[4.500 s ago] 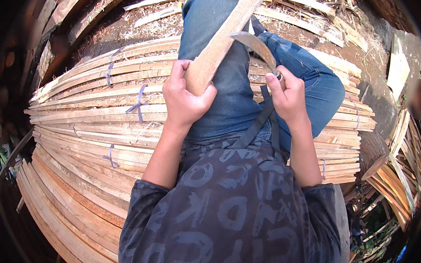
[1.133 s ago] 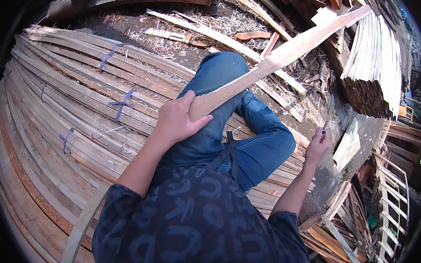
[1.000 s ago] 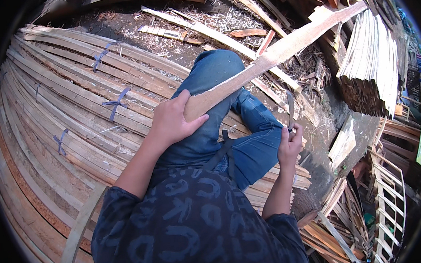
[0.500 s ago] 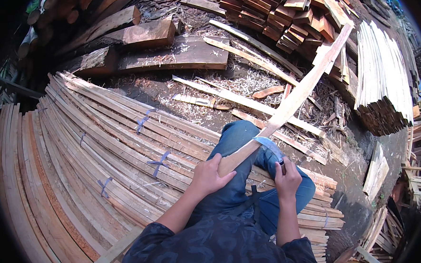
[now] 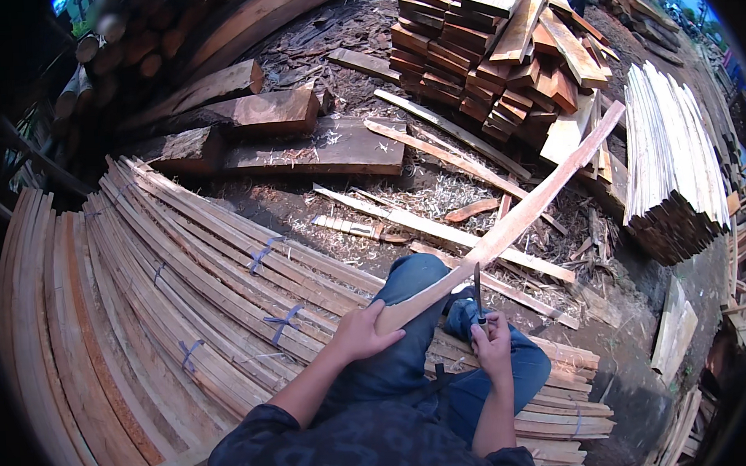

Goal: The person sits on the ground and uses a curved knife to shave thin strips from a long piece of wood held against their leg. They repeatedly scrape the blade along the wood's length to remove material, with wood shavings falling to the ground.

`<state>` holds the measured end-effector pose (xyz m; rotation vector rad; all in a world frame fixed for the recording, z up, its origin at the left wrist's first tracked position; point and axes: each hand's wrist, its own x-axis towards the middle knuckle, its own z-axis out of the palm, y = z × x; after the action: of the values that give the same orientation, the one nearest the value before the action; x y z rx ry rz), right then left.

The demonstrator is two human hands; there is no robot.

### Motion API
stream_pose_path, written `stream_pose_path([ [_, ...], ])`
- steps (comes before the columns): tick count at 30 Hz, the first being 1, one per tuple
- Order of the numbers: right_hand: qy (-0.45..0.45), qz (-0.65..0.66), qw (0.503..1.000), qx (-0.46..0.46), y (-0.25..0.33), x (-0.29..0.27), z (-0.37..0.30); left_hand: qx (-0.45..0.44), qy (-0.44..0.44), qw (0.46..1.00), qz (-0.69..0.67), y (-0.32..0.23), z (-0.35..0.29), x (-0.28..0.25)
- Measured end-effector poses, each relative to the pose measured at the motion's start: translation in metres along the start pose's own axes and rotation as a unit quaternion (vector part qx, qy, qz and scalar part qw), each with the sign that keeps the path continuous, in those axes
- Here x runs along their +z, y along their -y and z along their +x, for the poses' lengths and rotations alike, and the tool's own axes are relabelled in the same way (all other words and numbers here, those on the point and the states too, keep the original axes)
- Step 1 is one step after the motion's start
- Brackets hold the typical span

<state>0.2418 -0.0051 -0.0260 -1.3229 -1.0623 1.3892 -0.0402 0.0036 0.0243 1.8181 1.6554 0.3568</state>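
A long, thin wooden slat (image 5: 508, 226) slants from my lap up to the far right, lying across my bent leg. Its near end is in my left hand (image 5: 363, 330), with the fingers wrapped around the edge and the thumb on top. Just to the right, my right hand (image 5: 493, 345) is closed on the handle of a knife (image 5: 478, 291). The narrow dark blade points away from me, beside the slat's right edge; whether it touches the wood I cannot tell.
Bundles of slats (image 5: 181, 268), tied with bluish strips, spread under me and to the left. Ahead lie shavings, loose strips and a broad-bladed knife (image 5: 356, 228). Thick timbers (image 5: 314, 147) sit beyond, with a board stack (image 5: 473, 50) and pale upright slats (image 5: 673, 158) farther right.
The knife blade has turned from a pale flat face over my knee to a dark, narrow upright shape. My right hand has shifted slightly left and down. My left hand keeps its hold.
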Motion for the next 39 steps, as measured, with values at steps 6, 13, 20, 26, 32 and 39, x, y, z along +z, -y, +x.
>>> stream_pose_path([
  [6,0.033,0.055,0.998,-0.002,0.004,0.021,-0.008,0.001,0.023,0.999,-0.033,0.015,0.007,-0.008],
  [13,-0.006,0.072,0.997,0.035,0.004,-0.007,-0.017,-0.002,0.064,0.996,-0.064,0.028,0.016,-0.013],
  [20,0.021,-0.038,0.999,-0.005,-0.008,0.016,-0.010,-0.005,0.047,0.997,-0.061,0.019,0.013,-0.018],
  [26,0.010,-0.190,0.981,-0.041,0.006,0.044,-0.004,-0.053,0.051,0.997,0.032,-0.002,-0.002,-0.017],
  [32,-0.009,-0.234,0.970,-0.062,0.017,0.054,-0.003,-0.114,0.091,0.985,0.091,-0.034,-0.002,-0.022],
  [39,0.024,-0.300,0.945,-0.127,0.024,0.053,0.000,-0.127,0.119,0.981,0.088,-0.031,-0.001,-0.023],
])
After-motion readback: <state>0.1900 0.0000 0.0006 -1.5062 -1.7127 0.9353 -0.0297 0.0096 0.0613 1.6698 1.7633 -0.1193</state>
